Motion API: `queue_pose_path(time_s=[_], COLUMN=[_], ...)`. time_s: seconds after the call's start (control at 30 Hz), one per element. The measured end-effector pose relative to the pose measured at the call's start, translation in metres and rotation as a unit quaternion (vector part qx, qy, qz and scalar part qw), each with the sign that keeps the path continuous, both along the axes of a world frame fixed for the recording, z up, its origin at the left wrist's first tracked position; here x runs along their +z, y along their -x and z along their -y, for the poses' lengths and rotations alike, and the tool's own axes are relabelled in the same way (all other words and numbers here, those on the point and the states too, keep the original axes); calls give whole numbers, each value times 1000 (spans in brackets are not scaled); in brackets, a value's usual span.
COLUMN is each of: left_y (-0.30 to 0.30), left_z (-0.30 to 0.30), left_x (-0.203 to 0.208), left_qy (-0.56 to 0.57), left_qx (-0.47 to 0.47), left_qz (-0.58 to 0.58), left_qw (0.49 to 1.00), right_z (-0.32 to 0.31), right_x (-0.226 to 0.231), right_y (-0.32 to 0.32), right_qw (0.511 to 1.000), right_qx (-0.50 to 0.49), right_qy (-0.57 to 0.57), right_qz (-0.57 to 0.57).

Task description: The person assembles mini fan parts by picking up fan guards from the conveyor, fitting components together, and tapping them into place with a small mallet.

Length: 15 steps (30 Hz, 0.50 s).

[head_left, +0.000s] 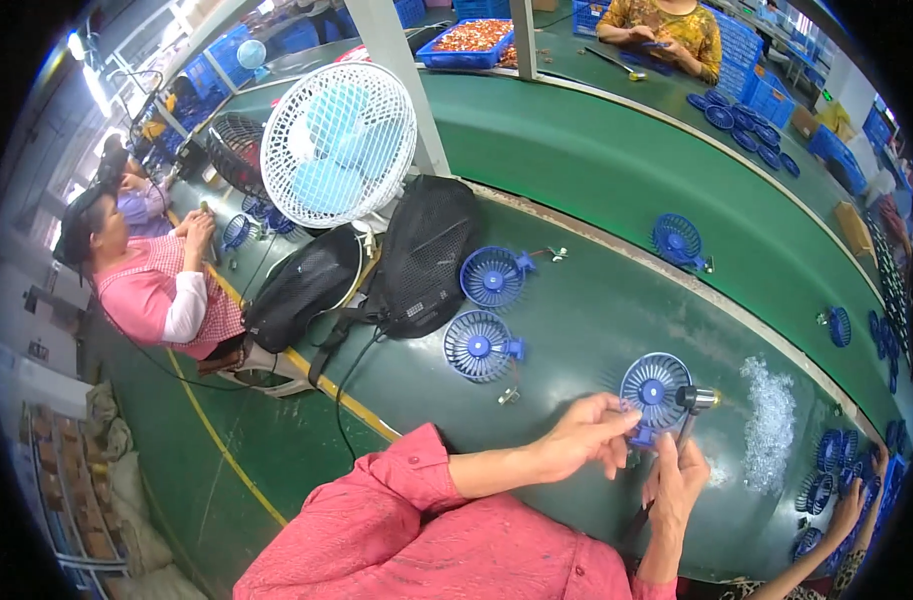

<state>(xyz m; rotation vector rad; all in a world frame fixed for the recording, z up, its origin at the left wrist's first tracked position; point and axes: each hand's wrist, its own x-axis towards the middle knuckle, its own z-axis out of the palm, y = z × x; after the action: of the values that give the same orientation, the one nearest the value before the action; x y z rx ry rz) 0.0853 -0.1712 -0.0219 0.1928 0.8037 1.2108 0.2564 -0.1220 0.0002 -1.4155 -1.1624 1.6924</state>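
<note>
My left hand [594, 437] is closed at the lower left edge of a small blue fan [653, 386], thumb and fingers at its rim; the fan is just above the table [566, 300] or resting on it, cannot tell which. My right hand [676, 475] is wrapped round a dark-handled tool [697, 398]; its cylindrical black-and-metal head lies across the fan's right edge, contact unclear.

Right of the tool: a loose heap of small clear pieces [769, 430]. Left of my hands: two more blue fans, the lower one [478, 346] and the upper one [494, 277], each with a short lead ending in a small part. At far right, a co-worker's hands [856, 505] are among further blue fans.

Beyond these, a black bag [431, 255] lies beside a black mesh bag [306, 285]; behind them stands a white-caged fan [338, 145] with pale blue blades. A green belt [576, 165] runs past, one blue fan [676, 240] on it. Left: a co-worker in pink [161, 285]. Farthest: a blue tray [466, 58] of orange-and-white bits and a person in a patterned yellow top [676, 35].
</note>
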Motion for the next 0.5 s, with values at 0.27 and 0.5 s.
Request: queue_pose_path(time_s=[0.27, 0.5], left_y=[-1, 15], left_z=[5, 5], left_x=[-10, -2], left_qy=[-39, -7], left_qx=[26, 30], left_qz=[-144, -128], left_qw=[988, 991], right_z=[4, 3], right_x=[2, -6], right_y=[3, 1], right_qw=[996, 991], right_qx=[55, 118], right_qy=[46, -10], right_qz=[59, 70])
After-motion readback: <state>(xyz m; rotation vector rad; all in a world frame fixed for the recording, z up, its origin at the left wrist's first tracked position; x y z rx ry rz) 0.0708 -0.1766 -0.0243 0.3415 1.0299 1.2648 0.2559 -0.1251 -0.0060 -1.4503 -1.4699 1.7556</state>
